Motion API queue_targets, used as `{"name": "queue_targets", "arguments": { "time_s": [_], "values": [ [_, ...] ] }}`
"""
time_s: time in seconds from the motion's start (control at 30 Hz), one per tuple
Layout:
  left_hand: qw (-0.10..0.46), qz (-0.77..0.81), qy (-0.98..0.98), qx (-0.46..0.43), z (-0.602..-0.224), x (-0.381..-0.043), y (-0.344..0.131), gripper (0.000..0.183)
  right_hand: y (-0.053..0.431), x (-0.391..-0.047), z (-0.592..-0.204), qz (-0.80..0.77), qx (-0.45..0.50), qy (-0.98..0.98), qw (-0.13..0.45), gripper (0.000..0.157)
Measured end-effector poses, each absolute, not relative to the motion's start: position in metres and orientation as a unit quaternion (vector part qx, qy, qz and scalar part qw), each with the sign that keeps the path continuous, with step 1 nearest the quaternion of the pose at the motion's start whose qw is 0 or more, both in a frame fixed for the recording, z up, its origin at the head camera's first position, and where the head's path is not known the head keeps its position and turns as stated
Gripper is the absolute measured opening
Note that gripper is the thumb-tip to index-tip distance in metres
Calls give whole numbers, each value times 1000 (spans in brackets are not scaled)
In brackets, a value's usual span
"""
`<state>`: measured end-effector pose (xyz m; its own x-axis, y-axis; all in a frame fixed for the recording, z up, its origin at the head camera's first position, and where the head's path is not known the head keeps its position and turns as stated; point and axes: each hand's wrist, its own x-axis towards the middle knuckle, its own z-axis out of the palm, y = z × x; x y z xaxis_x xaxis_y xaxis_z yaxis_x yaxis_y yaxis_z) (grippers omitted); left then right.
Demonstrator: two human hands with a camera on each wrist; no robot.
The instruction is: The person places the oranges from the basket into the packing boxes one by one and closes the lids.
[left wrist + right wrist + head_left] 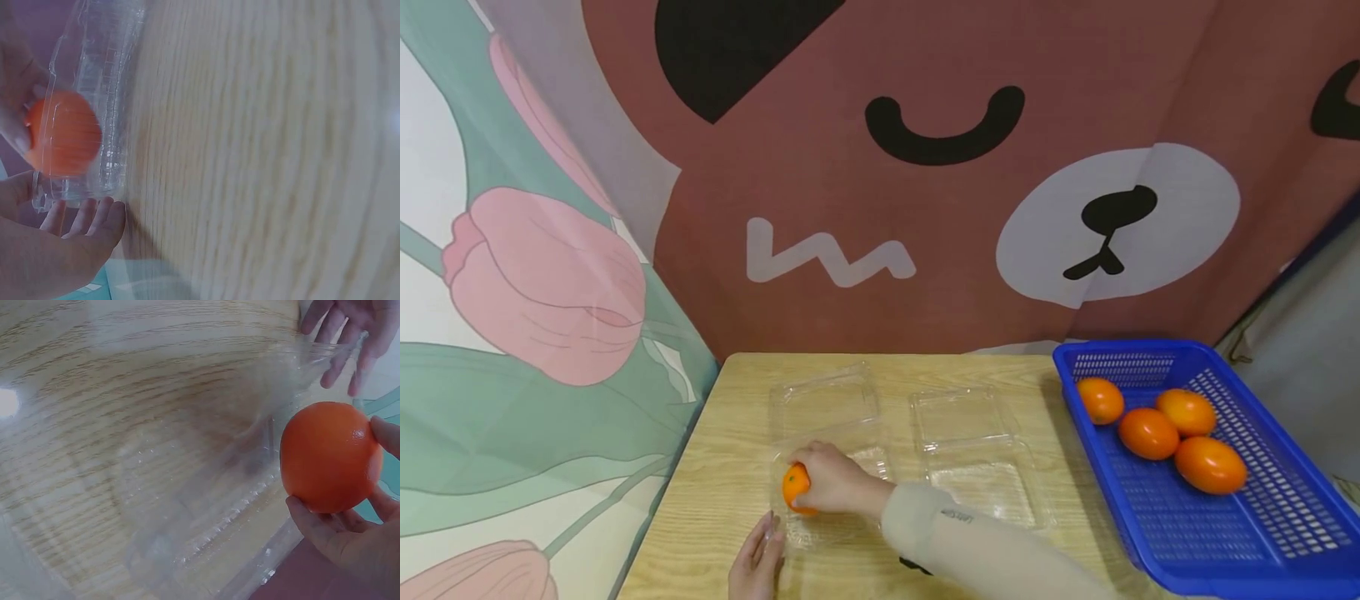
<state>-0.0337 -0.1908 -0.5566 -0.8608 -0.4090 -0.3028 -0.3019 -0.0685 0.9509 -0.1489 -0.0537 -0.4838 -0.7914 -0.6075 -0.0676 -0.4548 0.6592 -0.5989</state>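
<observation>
My right hand (831,479) grips an orange (796,487) by its sides, thumb and fingers spread round it. The fruit is inside the near half of the left clear plastic clamshell box (790,433), whose lid lies folded back behind it. In the left wrist view, the orange (69,134) shows through the box's transparent wall. My left hand (758,557) is at the near left corner of that box, its extended fingers (103,219) right along the wall. The right wrist view shows the orange (331,457) from close by, with the left hand (350,337) beyond it.
A second open clamshell box (977,462) lies to the right on the wooden table (700,500). Farther right stands a blue plastic basket (1105,492) with several oranges (1210,465) in it. A printed cloth (955,308) hangs behind the table.
</observation>
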Motion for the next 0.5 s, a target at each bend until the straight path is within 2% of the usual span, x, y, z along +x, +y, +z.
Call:
{"name": "queue_targets", "arguments": {
  "time_s": [0.5],
  "values": [
    [49,-685,-677,266,-555,-34,-189,58,-55,-147,-489,-220,-332,905,147,54]
  ]
}}
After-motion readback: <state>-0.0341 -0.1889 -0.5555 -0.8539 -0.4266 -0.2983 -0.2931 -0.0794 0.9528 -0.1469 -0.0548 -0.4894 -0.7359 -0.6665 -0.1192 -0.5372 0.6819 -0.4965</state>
